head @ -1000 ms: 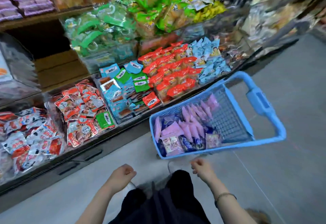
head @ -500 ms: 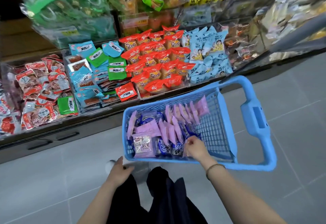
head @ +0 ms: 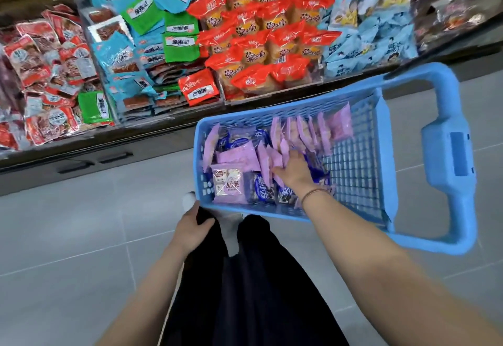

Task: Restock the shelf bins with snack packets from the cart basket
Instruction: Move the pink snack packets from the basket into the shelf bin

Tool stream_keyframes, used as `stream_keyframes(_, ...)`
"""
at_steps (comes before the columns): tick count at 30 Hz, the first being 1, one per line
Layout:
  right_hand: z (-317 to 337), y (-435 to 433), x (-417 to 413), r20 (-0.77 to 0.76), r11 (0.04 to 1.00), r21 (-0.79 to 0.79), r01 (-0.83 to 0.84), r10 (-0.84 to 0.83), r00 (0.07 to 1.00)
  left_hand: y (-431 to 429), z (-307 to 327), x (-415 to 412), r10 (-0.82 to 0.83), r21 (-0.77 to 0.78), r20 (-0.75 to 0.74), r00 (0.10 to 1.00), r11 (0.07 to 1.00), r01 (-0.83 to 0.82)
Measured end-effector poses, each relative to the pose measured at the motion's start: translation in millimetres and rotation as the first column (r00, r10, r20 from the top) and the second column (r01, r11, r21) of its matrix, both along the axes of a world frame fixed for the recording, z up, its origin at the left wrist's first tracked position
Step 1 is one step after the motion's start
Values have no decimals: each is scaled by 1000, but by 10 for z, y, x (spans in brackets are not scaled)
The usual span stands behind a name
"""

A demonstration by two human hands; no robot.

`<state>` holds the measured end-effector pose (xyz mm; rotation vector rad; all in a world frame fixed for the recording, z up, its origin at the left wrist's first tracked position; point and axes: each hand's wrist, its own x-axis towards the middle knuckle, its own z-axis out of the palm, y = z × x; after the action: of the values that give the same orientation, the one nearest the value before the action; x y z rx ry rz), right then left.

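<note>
**Beside the low shelf, a hand goes into a basket that is not yet emptied**

Near the front edge of the shelf bins (head: pixel 152 128) stands the blue cart basket (head: pixel 385 160), on the grey floor (head: pixel 68 236), to the right of the person's legs. The task seems to be at its early part. Many snack packets lie in the left half of the basket, while the right half shows only its bare grid bottom. No packet is in the air or on its way to the shelf.

The right hand (head: pixel 292 170) reaches down into the basket, its palm on the pink packets (head: pixel 239 155). The fingertips go between them, so I cannot tell if they already pinch one. The left hand (head: pixel 190 230) rests on the dark trouser leg (head: pixel 258 277), well apart from the right. It carries no packet, and its fingers bend away out of sight.

The packets look thin, soft and glossy. A row of pink ones (head: pixel 307 130) stands on edge along the far wall, others lie flat, and dark blue packets (head: pixel 262 187) lie under and beside them. They probably slide easily on each other.

On the shelf, the bins of orange-red packets (head: pixel 261 32), pale blue packets (head: pixel 367 19) and blue and green packets (head: pixel 141 40) look rather full. I see no bin with pink goods, so their place is not shown.
</note>
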<state>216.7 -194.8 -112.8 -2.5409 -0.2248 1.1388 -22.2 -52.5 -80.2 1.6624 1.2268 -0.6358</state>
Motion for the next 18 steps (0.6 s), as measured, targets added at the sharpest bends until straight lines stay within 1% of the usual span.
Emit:
stream_keyframes(3, -73, -26, 7, 21, 998, 19, 52, -52, 998, 26, -8, -1, 43, -27, 1, 999, 999, -43)
stream_keyframes(5, -78, -82, 23, 15, 993, 61, 105, -106, 994, 48, 14, 20, 63, -33, 0, 998, 997, -63)
stream_keyframes(9, 82, -217, 4, 36, 972, 176, 156, -165, 986, 86, 152, 132, 95, 4, 68, 993, 995, -95)
stream_keyframes(11, 242, -283, -53, 55, 952, 242, 189, -207, 977, 102, 250, 223, 159, -8, 109, 981, 987, -159)
stream_keyframes(13, 426, -349, -133, 124, 927, 321, 195, -245, 961, 82, 354, 351, 254, -72, 162, 954, 967, -245)
stream_keyframes(15, 629, -381, -241, 228, 911, 399, 105, -209, 951, 6, 469, 495, 333, -179, 217, 918, 938, -298)
stream_keyframes(16, 731, -374, -311, 261, 900, 432, 52, -180, 948, -50, 532, 575, 384, -261, 235, 893, 910, -323)
stream_keyframes(17, 830, -346, -386, 283, 890, 455, -3, -141, 948, -102, 608, 655, 451, -365, 238, 860, 862, -351)
stream_keyframes(18, 923, -303, -470, 301, 879, 472, -70, -87, 950, -152, 676, 738, 525, -482, 227, 820, 793, -374)
